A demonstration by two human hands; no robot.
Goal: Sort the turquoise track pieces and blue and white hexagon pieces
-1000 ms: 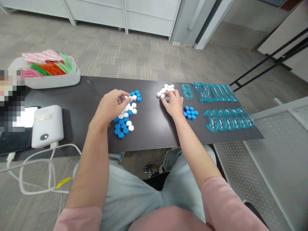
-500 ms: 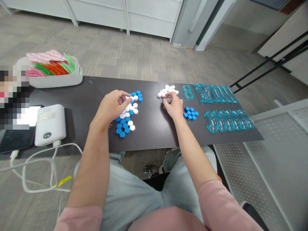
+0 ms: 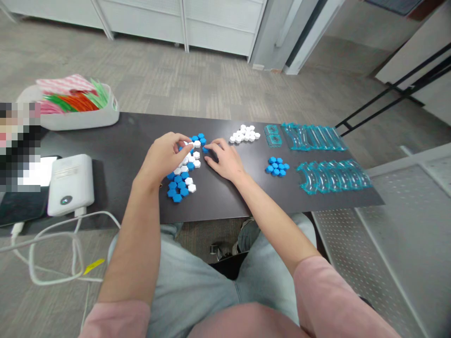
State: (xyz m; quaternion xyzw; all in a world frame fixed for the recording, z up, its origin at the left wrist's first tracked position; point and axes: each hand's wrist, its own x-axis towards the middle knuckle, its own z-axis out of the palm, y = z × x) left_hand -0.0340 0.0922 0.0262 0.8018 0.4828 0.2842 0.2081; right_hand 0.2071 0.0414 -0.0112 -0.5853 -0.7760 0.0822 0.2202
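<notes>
Bright, even indoor light falls from above, seemingly a little from the left: the white rounded plastic box [image 3: 69, 184] throws a soft shadow to its right on the dark matte counter [image 3: 225, 197]. Shadows under the left hand [image 3: 162, 157] and right hand [image 3: 225, 162] are faint. The clear turquoise curved plastic pieces [image 3: 331, 176] carry small glints (no harsh glare). The centre is sharp; straight lines bow toward the edges, and a pixelated block [image 3: 19, 145] masks the left edge.

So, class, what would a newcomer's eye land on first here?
The blue-and-white hexagon patch at the middle of the dark table, with the left hand on it and the right hand touching its right edge. Next, two rows of clear turquoise curved pieces at the right end.
</notes>
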